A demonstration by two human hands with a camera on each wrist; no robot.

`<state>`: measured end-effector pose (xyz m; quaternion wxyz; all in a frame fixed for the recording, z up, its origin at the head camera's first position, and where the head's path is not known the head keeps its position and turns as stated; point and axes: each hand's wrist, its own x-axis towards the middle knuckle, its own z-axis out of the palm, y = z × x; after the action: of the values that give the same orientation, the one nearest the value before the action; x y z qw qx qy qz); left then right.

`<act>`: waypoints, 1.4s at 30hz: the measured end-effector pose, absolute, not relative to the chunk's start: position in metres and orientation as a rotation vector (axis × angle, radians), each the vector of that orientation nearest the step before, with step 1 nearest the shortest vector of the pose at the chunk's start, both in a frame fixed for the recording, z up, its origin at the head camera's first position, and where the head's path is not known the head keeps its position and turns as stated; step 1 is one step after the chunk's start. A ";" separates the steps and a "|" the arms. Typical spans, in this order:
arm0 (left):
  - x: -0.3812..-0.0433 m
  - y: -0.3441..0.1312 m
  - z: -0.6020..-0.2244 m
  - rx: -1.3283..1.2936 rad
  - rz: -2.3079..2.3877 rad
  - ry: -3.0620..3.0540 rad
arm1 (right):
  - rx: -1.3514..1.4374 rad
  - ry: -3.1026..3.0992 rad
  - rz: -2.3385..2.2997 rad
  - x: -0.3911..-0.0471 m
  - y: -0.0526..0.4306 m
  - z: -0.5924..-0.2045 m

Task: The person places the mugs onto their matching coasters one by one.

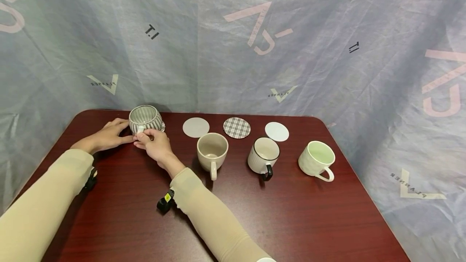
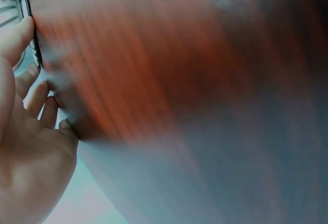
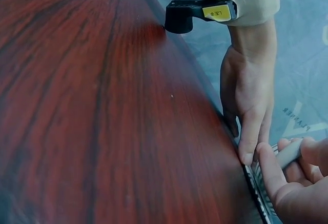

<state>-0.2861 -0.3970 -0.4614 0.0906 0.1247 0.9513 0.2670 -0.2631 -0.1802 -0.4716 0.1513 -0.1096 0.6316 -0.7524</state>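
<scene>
A grey-and-white striped mug stands at the table's far left corner, over a patterned coaster that mostly hides beneath it. My right hand pinches the mug's pale handle between thumb and fingers. On the mug's left, my left hand reaches in with fingers extended and spread. Its fingertips lie right at the coaster's edge in the left wrist view. From the right wrist side, the left thumb points down to the coaster's rim, close to the right fingers.
A beige mug, a white mug with black handle and a pale green mug stand to the right. Behind them lie a grey coaster, a plaid coaster and a white coaster. A grey curtain hangs behind the table.
</scene>
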 end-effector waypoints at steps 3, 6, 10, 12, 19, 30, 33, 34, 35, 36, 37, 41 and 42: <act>-0.287 -0.397 -0.461 0.365 0.784 2.825 | -0.305 1.822 -2.157 -0.263 -0.178 -0.470; -0.288 -0.397 -0.462 0.357 0.777 2.822 | -0.283 1.856 -2.153 -0.261 -0.177 -0.468; -0.288 -0.396 -0.463 0.346 0.777 2.817 | -0.231 1.940 -2.137 -0.258 -0.176 -0.464; -0.289 -0.397 -0.465 0.352 0.783 2.825 | -0.192 1.994 -2.124 -0.257 -0.177 -0.463; -0.286 -0.399 -0.469 0.384 0.847 2.848 | -0.102 2.200 -2.048 -0.250 -0.173 -0.453; -0.282 -0.403 -0.463 0.346 0.789 2.803 | -0.180 2.280 -1.984 -0.242 -0.158 -0.431; -0.283 -0.403 -0.463 0.351 0.777 2.813 | -0.207 2.222 -2.028 -0.240 -0.154 -0.424; -0.283 -0.403 -0.463 0.355 0.780 2.815 | -0.217 2.206 -2.036 -0.239 -0.152 -0.422; -0.283 -0.403 -0.464 0.358 0.782 2.816 | -0.229 2.190 -2.041 -0.238 -0.151 -0.419; -0.284 -0.403 -0.464 0.361 0.783 2.818 | -0.244 2.174 -2.044 -0.237 -0.149 -0.416; -0.285 -0.402 -0.465 0.365 0.785 2.820 | -0.259 2.162 -2.044 -0.236 -0.147 -0.414; -0.286 -0.399 -0.465 0.383 0.788 2.834 | -0.327 2.138 -2.031 -0.231 -0.136 -0.403; -0.287 -0.399 -0.465 0.389 0.786 2.840 | -0.345 2.132 -2.032 -0.230 -0.133 -0.401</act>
<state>-0.2866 -0.3985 -0.4652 0.0846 0.1304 0.9521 0.2634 -0.2305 -0.1329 -0.4009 0.0881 -0.1159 0.7162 -0.6825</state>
